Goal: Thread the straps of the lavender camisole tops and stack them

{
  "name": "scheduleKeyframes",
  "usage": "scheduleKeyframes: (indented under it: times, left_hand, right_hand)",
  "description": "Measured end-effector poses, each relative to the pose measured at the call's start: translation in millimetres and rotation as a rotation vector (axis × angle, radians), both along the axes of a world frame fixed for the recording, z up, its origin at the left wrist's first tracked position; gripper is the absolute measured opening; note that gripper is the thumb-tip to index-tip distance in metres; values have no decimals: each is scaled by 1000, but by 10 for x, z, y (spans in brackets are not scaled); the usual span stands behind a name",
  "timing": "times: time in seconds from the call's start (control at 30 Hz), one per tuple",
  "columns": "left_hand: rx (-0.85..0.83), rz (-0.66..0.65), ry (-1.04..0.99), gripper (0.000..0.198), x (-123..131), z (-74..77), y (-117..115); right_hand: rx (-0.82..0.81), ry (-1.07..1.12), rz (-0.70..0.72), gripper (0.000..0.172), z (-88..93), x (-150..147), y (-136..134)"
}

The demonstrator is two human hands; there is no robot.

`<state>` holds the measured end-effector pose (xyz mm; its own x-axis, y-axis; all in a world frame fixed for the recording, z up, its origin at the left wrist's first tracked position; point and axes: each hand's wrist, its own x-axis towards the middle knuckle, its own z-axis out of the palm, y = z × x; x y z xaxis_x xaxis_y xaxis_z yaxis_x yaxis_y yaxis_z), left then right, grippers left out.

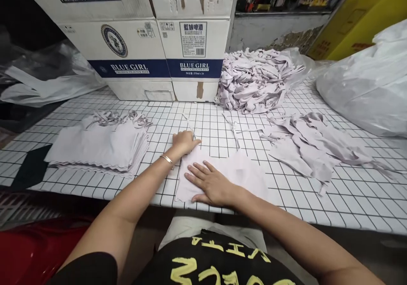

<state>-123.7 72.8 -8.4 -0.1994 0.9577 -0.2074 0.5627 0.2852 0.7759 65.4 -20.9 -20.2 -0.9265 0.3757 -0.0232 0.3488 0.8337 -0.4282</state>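
Observation:
A pale pink strappy garment piece [251,172] lies spread on the table in front of me, with two thin straps [234,128] reaching away from its upper edge. My right hand [211,183] rests flat on the fabric, fingers spread. At the upper left corner, my left hand [185,143] is closed around the base of the left strap; its fingertips are partly hidden. Left of it sits a neat stack of matching pieces [95,145], their straps bunched at the far edge. Several loose, crumpled pieces [308,145] lie to the right.
White beer cartons [136,48] stand at the back of the grid-patterned table cloth [203,111]. Beside them is a big heap of pink pieces [254,79]. A full white plastic bag [365,86] sits at right; a dark flat piece [32,166] lies near the left front edge.

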Motion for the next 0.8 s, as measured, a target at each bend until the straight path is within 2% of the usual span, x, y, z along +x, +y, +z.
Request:
scheduleKeyframes:
  times: [0.07,0.17,0.27,0.4,0.5,0.57,0.63,0.67,0.8]
  left_hand:
    - [-60,13,-227,27,67,-53,201]
    - [-135,-17,-449,13,49,-28,432]
    - [-177,-13,-670,8,-73,86,719]
    - [-170,53,-868,13,-251,261,1170]
    - [-144,91,-978,18,-309,418,1381]
    - [-101,34,-969,19,-302,536,1391]
    - [-20,-114,-915,16,-271,643,1283]
    - [34,-209,-874,13,-250,687,1189]
    - [260,-544,-614,18,-150,788,676]
  right_hand:
    - [6,-5,36,83,-129,-97,23]
    - [4,24,26,79,-190,-49,13]
    - [-17,34,23,77,-165,0,6]
    - [-52,33,24,77,-158,-26,0]
    - [-97,30,17,78,-159,-34,-31]
    - [-156,45,20,77,-142,-17,-21]
    - [-255,117,-33,71,-93,14,62]
    - [-324,190,-111,63,-51,33,139]
    - [-730,589,-591,36,217,127,616]
